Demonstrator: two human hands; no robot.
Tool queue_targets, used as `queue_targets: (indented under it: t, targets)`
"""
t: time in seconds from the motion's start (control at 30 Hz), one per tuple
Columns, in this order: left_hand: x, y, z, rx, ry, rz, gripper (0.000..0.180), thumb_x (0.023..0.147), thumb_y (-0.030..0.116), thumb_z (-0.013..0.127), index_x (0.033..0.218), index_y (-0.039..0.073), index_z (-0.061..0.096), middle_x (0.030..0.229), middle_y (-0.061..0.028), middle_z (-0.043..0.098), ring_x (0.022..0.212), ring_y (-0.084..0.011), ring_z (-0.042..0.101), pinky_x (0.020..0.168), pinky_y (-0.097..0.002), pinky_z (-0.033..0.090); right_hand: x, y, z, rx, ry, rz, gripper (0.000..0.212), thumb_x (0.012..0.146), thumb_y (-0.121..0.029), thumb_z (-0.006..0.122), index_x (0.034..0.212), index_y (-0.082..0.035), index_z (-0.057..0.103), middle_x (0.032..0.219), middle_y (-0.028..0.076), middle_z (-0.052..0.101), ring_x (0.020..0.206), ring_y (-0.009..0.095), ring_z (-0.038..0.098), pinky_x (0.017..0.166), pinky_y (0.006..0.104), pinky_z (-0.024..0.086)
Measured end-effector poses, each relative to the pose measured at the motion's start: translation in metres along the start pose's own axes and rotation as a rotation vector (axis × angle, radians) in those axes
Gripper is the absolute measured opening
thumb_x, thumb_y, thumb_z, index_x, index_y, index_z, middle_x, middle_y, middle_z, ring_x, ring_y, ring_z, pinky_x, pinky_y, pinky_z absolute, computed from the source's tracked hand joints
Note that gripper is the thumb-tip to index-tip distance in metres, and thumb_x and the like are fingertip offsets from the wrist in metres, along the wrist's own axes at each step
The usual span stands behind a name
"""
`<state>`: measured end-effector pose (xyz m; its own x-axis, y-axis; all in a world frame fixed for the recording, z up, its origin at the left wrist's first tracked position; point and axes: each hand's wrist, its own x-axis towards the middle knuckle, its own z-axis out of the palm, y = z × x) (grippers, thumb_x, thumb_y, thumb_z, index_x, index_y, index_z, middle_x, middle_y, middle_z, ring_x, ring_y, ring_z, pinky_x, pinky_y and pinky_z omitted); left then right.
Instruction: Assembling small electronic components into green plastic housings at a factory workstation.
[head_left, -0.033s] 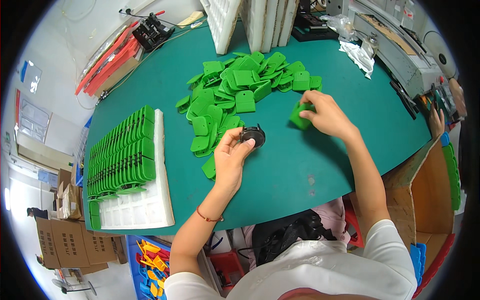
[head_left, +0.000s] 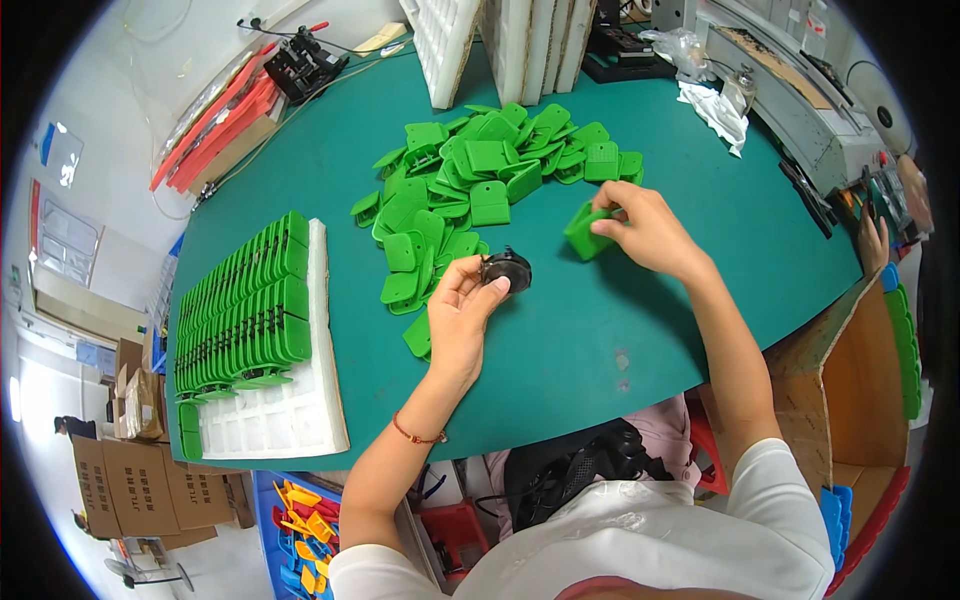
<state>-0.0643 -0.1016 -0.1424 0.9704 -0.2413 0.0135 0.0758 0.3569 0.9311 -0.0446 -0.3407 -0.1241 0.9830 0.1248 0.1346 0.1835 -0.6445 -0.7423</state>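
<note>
The left hand (head_left: pixel 462 318) has its grip closed on a round black part (head_left: pixel 509 268), thumb over the near edge; the right hand's (head_left: pixel 650 228) grip pinches a green piece (head_left: pixel 582 236) by one side above the counter (head_left: pixel 560 375), right of the loose green pile (head_left: pixel 490 155). Light, steady pinches near the edges would probably give best control, leaving most of each surface uncovered.
</note>
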Motion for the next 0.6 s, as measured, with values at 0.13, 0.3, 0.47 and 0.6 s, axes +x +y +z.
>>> queue_targets:
  t: [0.13, 0.3, 0.47, 0.6]
  targets:
    - [0.0, 0.0, -0.002, 0.05, 0.054, 0.008, 0.022, 0.076, -0.003, 0.059, 0.096, -0.001, 0.05, 0.092, -0.0077, 0.057, 0.085, -0.0108, 0.055, 0.079, -0.0225, 0.043, 0.002, -0.018, 0.017, 0.611, 0.13, -0.115, 0.025, 0.07, -0.002, 0.063, 0.093, -0.003, 0.054, 0.084, 0.007, 0.054, 0.077, 0.016, 0.053, 0.074, 0.0279, 0.046]
    - [0.0, -0.001, -0.002, 0.121, 0.063, 0.061, 0.022, 0.076, -0.002, 0.059, 0.096, -0.001, 0.051, 0.091, -0.0076, 0.058, 0.082, -0.01, 0.055, 0.076, -0.0228, 0.044, 0.002, -0.015, 0.016, 0.807, 0.026, -0.056, 0.024, 0.069, 0.0, 0.065, 0.092, 0.0, 0.057, 0.085, 0.004, 0.057, 0.078, 0.011, 0.055, 0.073, 0.0236, 0.046]
    - [-0.002, 0.001, 0.003, 0.168, 0.055, 0.118, 0.021, 0.075, -0.003, 0.06, 0.095, -0.001, 0.053, 0.089, -0.0071, 0.058, 0.079, -0.0091, 0.056, 0.073, -0.0224, 0.046, 0.002, -0.008, 0.024, 0.767, -0.043, -0.047, 0.018, 0.07, 0.004, 0.064, 0.086, 0.002, 0.056, 0.08, 0.007, 0.061, 0.071, 0.011, 0.058, 0.068, 0.0242, 0.048]
    - [-0.004, 0.001, 0.004, 0.216, 0.043, 0.108, 0.021, 0.074, -0.004, 0.061, 0.094, -0.002, 0.055, 0.088, -0.0067, 0.059, 0.078, -0.0088, 0.056, 0.072, -0.021, 0.045, -0.001, -0.017, 0.036, 0.738, -0.053, -0.054, 0.017, 0.067, 0.001, 0.067, 0.082, 0.001, 0.059, 0.073, 0.005, 0.062, 0.065, 0.008, 0.056, 0.06, 0.0207, 0.045]
